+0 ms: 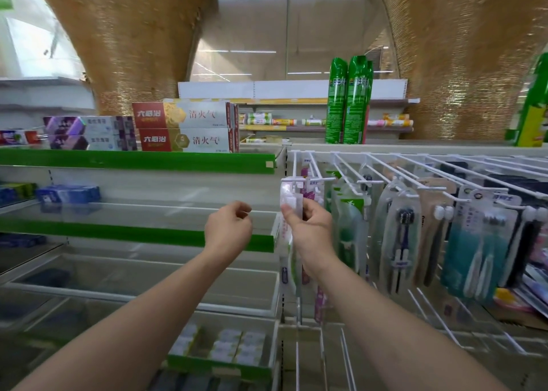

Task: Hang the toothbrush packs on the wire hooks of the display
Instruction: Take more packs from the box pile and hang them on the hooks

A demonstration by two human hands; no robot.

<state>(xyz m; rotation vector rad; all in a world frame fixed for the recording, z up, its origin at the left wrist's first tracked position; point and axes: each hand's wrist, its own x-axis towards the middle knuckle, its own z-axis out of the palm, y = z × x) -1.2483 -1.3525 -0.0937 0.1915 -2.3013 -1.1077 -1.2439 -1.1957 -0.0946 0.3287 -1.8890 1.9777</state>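
Two bare forearms reach forward from the bottom of the frame, both raised to about the same height. The left hand (pixel 229 227) hangs in the air with fingers loosely curled, holding nothing. The right hand (pixel 308 226), just beside it, is seen from the back, thumb and fingers pinching the top of a pack (pixel 289 196).

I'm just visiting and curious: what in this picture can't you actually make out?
- Head view: whether the toothbrush pack is already on the wire hook; glare and the right hand cover its top.
- What, if anything, the left hand pinches: too small.
- Boxes on the bottom shelf: print blurred.
- Far-right packs: cut off by the edge.
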